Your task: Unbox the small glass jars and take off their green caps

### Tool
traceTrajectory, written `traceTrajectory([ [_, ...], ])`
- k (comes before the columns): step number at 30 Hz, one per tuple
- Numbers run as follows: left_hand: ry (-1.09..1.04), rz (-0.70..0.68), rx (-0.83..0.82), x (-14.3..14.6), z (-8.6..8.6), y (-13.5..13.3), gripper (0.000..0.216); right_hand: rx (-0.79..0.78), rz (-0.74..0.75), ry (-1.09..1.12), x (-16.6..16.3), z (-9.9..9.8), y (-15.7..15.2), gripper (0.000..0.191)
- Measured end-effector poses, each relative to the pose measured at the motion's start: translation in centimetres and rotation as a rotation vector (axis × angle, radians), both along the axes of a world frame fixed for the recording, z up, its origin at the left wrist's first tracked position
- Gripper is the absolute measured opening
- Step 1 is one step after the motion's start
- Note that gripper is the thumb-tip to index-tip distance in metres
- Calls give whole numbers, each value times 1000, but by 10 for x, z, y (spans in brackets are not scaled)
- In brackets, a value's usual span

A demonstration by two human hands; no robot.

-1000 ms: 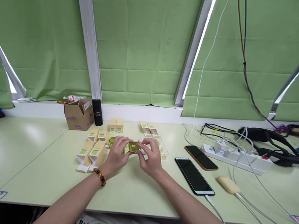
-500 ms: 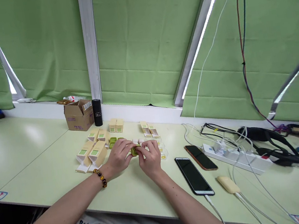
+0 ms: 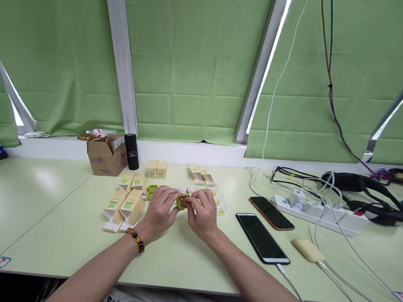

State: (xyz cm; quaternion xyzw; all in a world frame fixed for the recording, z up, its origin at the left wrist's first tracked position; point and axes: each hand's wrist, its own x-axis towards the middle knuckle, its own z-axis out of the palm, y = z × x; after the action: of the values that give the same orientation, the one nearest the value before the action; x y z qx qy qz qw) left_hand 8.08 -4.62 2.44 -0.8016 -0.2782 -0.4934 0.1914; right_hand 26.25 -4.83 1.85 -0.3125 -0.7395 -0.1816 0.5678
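Observation:
My left hand (image 3: 159, 212) and my right hand (image 3: 202, 215) meet over the pale green desk (image 3: 186, 258), fingers closed together on a small green jar (image 3: 181, 202). A beaded bracelet (image 3: 136, 238) is on my left wrist. Several small tan cartons with green labels (image 3: 127, 207) lie open just left of my left hand. More cartons (image 3: 156, 169) stand behind the hands, and two open ones (image 3: 201, 174) lie beyond my right hand. Other green jars (image 3: 151, 192) show behind my left fingers. Small clear pieces (image 3: 220, 209) lie right of my right hand.
A brown cardboard box (image 3: 106, 155) and a black cylinder (image 3: 131, 151) stand near the window sill. Two phones (image 3: 261, 237) (image 3: 270, 206) lie to the right, with a cream charger (image 3: 308, 249), a white power strip (image 3: 318, 210), tangled cables and black headphones (image 3: 364, 190).
The green jar was held up between both hands, clearly showing; now my fingers have closed tighter over it, lower to the desk. The other person's hand at the far left has gone from view.

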Motion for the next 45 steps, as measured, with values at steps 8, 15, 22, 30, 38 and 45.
traceTrajectory([
  [8, -16, 6, -19, -1, -3, 1, 40, 45, 1, -17, 1, 1, 0, 17],
  [15, -26, 10, -16, -1, -1, 1, 39, 67, 28, -13, 1, 1, 0, 15],
  [22, -39, 21, -10, -2, -2, 2, 38, 68, 31, -14, 1, 1, -1, 15],
  [30, -44, 35, -27, -2, -5, 5, 39, 58, 23, -20, 1, 2, -2, 16],
  [38, -33, 51, -50, -4, -5, 5, 41, 68, 42, -9, 2, 1, -2, 16],
  [45, -135, 84, -67, -14, -3, 13, 43, 102, 57, 24, 1, 0, -5, 17],
])
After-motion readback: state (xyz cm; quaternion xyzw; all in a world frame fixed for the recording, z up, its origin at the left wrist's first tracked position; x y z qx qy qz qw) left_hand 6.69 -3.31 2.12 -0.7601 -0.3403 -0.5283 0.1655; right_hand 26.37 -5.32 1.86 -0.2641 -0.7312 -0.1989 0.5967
